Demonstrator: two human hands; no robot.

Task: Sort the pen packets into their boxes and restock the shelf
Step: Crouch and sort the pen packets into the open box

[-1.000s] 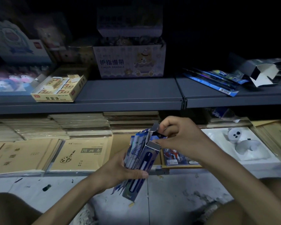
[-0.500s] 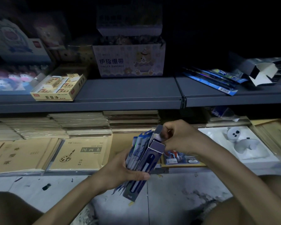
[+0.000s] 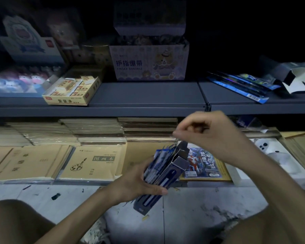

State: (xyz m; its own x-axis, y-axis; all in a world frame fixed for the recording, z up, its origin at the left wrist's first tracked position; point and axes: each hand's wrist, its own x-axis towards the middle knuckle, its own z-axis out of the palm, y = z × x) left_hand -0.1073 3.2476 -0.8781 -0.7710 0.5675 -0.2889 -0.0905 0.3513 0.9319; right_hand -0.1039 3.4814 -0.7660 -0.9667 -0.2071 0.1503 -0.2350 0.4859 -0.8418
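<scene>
I am holding my left hand (image 3: 137, 182) low in front of me, forearm coming in from the lower left, palm turned toward the right. It is gripping the pen box (image 3: 169, 173) firmly: the thumb (image 3: 155, 190) is lying across the box's front face and the fingers are wrapping round behind. The box is tilting, its open top leaning up and away from the grip and its bottom end hanging below the thumb. A fan of blue pen packets (image 3: 158, 159) is standing in the same grip, pressed against the box's left side just above my knuckles. The dark blue box has a long pen-shaped window on its front, and its top flap (image 3: 182, 148) is standing open.

My right hand (image 3: 209, 136) is hovering just above that flap, wrist bent, fingers curling in toward the thumb. It is blurred, so I cannot tell whether it is pinching anything.

Well above the grip and to its right, more loose packets (image 3: 239, 86) are lying on the grey shelf (image 3: 144, 95).
</scene>
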